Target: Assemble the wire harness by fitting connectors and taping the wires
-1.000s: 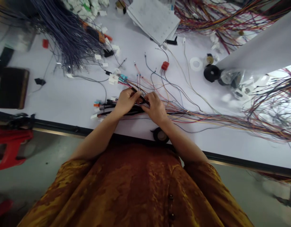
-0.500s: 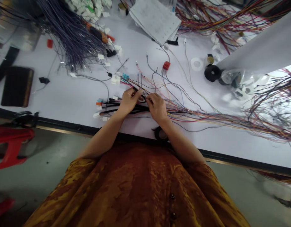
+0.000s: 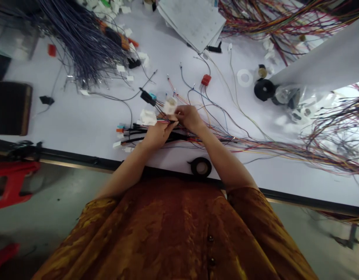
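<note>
My left hand (image 3: 159, 132) is closed around a bundle of thin wires (image 3: 164, 118) near their connector ends. White connectors (image 3: 148, 117) stick out past its fingers, and a black connector (image 3: 148, 97) lies just beyond. Close against it, my right hand (image 3: 189, 117) has its fingers pinched at the same wires, beside another white connector (image 3: 170, 105). What its fingertips grip is partly hidden. Below both hands runs the wire harness (image 3: 176, 137) with black sleeved branches, its loose wires trailing to the right. A roll of black tape (image 3: 201, 167) lies near the table edge.
A thick bunch of dark wires (image 3: 88, 46) lies at the upper left, and papers (image 3: 194, 23) at the top. A red connector (image 3: 206, 80) sits beyond my hands. Another black tape roll (image 3: 264, 90) is at right, beside a large white roll (image 3: 322, 58). A red stool (image 3: 13, 182) stands lower left.
The white and black connectors have swung toward my hands, and the white ones now stand up around my fingers. My right hand has moved slightly up and left; the tape roll shows more fully.
</note>
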`<move>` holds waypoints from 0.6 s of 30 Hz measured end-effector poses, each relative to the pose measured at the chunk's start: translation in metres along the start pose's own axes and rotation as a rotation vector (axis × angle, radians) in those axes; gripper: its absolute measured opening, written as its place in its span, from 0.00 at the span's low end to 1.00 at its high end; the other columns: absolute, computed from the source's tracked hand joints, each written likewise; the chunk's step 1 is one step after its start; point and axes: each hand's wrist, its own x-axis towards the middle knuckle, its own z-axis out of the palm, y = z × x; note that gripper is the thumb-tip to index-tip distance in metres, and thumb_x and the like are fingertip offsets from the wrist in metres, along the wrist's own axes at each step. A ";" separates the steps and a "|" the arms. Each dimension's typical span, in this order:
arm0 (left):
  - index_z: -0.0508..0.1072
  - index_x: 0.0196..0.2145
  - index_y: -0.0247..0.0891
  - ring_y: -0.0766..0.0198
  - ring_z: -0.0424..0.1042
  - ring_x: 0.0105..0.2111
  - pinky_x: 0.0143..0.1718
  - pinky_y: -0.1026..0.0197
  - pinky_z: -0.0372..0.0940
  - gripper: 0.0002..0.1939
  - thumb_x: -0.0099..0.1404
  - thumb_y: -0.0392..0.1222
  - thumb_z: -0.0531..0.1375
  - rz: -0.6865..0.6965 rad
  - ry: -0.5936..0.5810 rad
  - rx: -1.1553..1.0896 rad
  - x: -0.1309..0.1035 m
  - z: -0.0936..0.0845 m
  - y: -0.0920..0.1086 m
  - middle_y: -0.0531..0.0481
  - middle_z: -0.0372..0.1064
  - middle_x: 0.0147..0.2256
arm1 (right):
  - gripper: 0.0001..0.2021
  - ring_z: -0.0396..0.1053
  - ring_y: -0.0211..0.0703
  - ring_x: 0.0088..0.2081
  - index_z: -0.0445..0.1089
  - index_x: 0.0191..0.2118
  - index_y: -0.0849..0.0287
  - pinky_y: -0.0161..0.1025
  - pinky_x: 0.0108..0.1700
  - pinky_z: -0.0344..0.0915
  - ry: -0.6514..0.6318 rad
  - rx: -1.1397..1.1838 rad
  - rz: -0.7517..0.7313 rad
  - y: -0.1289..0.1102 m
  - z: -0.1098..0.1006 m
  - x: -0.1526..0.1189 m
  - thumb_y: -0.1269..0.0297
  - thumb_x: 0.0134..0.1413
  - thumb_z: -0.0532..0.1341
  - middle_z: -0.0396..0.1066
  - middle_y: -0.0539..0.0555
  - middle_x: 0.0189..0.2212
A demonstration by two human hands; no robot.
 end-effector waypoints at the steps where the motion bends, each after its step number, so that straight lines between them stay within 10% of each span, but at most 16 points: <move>1: 0.71 0.32 0.42 0.53 0.71 0.45 0.52 0.49 0.65 0.12 0.68 0.50 0.55 0.010 0.009 0.009 0.001 -0.001 0.001 0.43 0.73 0.37 | 0.10 0.62 0.36 0.22 0.70 0.29 0.61 0.34 0.27 0.58 -0.016 0.078 0.048 0.001 -0.003 -0.001 0.61 0.57 0.58 0.67 0.49 0.19; 5: 0.71 0.29 0.39 0.61 0.72 0.32 0.36 0.57 0.70 0.10 0.66 0.46 0.58 -0.185 0.088 -0.116 0.005 -0.001 0.004 0.47 0.72 0.33 | 0.08 0.62 0.35 0.22 0.67 0.35 0.59 0.34 0.26 0.59 0.097 0.225 0.055 -0.004 -0.010 -0.030 0.61 0.59 0.56 0.70 0.50 0.25; 10: 0.70 0.31 0.37 0.64 0.73 0.26 0.20 0.65 0.64 0.08 0.62 0.44 0.62 -0.540 0.074 -0.457 0.012 0.003 0.003 0.49 0.71 0.28 | 0.14 0.68 0.46 0.41 0.66 0.46 0.59 0.43 0.44 0.66 0.192 -0.151 -0.163 -0.021 0.005 -0.077 0.65 0.53 0.64 0.71 0.58 0.43; 18: 0.71 0.27 0.36 0.70 0.65 0.19 0.17 0.66 0.56 0.10 0.61 0.44 0.63 -0.582 0.085 -0.502 0.011 0.000 0.009 0.53 0.67 0.22 | 0.07 0.68 0.43 0.38 0.69 0.38 0.56 0.39 0.42 0.63 0.273 -0.147 -0.152 -0.021 0.010 -0.078 0.62 0.64 0.55 0.71 0.55 0.36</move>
